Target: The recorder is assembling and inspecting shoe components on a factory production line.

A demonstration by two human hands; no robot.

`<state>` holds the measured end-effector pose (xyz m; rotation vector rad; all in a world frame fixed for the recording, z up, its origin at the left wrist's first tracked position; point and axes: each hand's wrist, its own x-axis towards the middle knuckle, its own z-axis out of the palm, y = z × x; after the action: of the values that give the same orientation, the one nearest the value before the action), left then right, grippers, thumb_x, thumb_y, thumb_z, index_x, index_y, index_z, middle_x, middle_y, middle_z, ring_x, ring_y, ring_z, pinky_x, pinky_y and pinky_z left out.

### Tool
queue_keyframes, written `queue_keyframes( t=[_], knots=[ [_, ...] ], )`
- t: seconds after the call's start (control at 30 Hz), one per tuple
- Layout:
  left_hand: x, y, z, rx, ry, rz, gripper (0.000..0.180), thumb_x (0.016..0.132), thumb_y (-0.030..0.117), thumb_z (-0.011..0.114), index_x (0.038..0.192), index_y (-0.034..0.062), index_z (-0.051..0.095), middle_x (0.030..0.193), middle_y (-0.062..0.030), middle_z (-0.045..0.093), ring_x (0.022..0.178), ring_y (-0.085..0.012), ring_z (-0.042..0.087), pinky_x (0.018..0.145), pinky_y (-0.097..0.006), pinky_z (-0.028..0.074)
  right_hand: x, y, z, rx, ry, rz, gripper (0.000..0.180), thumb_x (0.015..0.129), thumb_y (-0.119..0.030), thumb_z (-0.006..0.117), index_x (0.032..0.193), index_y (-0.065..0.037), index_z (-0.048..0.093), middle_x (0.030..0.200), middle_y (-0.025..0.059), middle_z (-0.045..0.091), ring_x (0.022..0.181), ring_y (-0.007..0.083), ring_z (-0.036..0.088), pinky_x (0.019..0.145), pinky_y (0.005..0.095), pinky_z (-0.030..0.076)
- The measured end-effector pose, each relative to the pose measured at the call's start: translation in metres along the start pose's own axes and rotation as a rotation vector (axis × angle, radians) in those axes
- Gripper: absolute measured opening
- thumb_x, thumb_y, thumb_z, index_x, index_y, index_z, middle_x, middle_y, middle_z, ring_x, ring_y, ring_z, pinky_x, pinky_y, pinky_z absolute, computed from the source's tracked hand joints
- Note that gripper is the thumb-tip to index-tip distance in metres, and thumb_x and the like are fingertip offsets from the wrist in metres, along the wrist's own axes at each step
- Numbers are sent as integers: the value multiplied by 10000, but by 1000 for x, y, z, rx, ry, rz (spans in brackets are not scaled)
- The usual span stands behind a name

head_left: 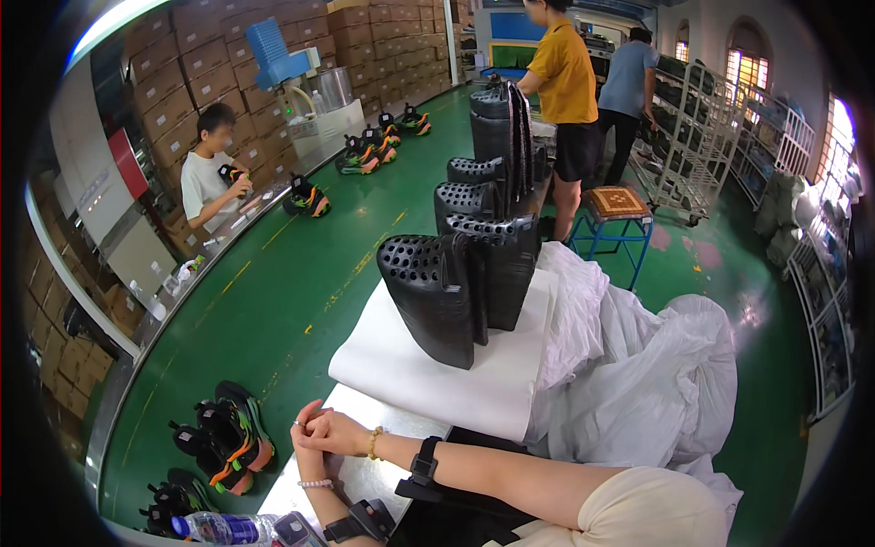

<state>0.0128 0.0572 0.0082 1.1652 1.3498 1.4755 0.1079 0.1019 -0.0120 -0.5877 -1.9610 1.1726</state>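
Our left hand [307, 441] and right hand [341, 432] were closed in a clasp at lower centre, nothing else visibly held. The black shoes [219, 423] sat at lower left; a careless left forearm [324, 501], we judged, could knock the bottle [223, 528] into them.

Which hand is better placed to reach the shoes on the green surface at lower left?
Probably the left hand: its forearm lies nearer the shoes, while the right forearm extends from farther right. The hands are clasped, so the advantage looks slight.
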Motion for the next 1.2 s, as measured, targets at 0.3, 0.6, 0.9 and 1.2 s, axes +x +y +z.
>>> queue_keyframes(
  t=[0.3, 0.6, 0.9, 1.2],
  knots=[
    [4, -2, 2, 53, 66, -92, 278, 899, 226, 593, 1005, -24, 653, 834, -36, 639, 737, -109, 565, 652, -235, 455, 2, -2, -4, 54, 40, 145, 567, 883, -526, 506, 724, 5, 629, 671, 197, 620, 662, 346, 615, 625, 411, 472],
    [8, -18, -1, 64, 193, -11, 397, 979, 313, 468, 917, -31, 657, 713, -20, 576, 658, -100, 517, 596, -248, 415, 4, 0, -1, 31, 7, 98, 594, 906, -525, 470, 751, 23, 642, 688, 219, 619, 652, 356, 615, 612, 407, 470],
    [4, -16, 10, -60, 264, -35, 464, 1010, 330, 410, 861, -40, 647, 723, -48, 594, 660, -112, 529, 601, -251, 430, 3, 2, 0, 78, 20, 118, 584, 906, -511, 475, 759, 25, 656, 702, 210, 632, 656, 337, 624, 616, 393, 474],
    [9, -26, 2, 51, 256, 23, 458, 995, 365, 432, 896, -26, 649, 707, -33, 578, 652, -102, 512, 597, -243, 418, 2, 0, -1, 62, 36, 117, 580, 902, -508, 472, 745, 18, 659, 691, 205, 636, 664, 338, 634, 626, 387, 479]
  ],
)
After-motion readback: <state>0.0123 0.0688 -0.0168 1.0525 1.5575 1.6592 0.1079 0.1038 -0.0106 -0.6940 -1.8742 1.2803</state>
